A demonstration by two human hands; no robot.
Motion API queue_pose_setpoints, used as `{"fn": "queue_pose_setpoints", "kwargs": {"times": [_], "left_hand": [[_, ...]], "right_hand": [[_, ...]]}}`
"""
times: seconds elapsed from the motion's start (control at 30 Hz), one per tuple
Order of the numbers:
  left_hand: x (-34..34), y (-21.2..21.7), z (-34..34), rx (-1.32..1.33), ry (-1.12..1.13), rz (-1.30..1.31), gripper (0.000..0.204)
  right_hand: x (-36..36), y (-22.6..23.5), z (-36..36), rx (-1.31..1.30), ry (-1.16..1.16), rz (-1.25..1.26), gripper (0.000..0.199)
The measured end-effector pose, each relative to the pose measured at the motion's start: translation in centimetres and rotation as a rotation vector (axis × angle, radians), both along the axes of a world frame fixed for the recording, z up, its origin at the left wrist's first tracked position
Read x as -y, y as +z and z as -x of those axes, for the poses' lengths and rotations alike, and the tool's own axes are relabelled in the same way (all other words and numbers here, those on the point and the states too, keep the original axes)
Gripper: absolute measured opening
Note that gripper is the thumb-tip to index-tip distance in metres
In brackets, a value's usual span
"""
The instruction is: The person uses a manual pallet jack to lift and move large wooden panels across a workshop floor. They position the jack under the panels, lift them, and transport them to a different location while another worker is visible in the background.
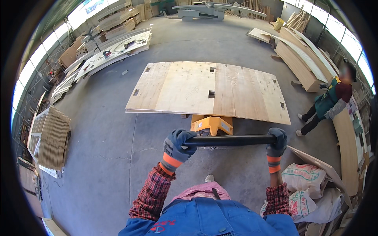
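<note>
My left hand (176,146), in a blue glove with an orange cuff, grips the left end of a black handle bar (232,140). At the bar's right end, my right hand (277,144) wears the same kind of glove and is closed around it. The bar belongs to a yellow pallet truck (211,124) whose body sits just beyond the bar. A large stack of plywood sheets (204,88) with small square cut-outs lies over the truck, in front of me on the concrete floor.
A person in a green vest (328,103) stands at the right by stacked boards (299,59). White sacks (307,188) and a board lie at my lower right. Slatted panels (53,137) stand at the left, flat panels (114,51) at the far left, a saw machine (204,11) at the back.
</note>
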State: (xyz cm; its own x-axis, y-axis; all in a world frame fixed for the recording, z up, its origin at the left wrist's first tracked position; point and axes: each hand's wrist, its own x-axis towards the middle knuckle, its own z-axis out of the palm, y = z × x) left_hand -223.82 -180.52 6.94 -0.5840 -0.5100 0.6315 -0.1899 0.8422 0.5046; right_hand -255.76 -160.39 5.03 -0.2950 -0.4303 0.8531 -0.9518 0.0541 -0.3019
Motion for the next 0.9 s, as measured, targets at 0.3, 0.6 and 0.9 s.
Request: {"fn": "queue_pose_setpoints", "kwargs": {"times": [0.3,0.6,0.9], "left_hand": [[0.5,0.4,0.5,-0.014,0.009,0.023,0.03],[0.9,-0.6,1.3,0.004,0.022,0.02,0.031],[-4.4,-2.2,-4.9,0.142,-0.089,-0.022,0.041]], "right_hand": [[0.7,0.2,0.6,-0.006,0.039,0.005,0.032],[0.7,0.7,0.7,0.035,0.016,-0.034,0.032],[-7.8,5.5,-2.8,0.161,0.414,-0.615,0.028]]}}
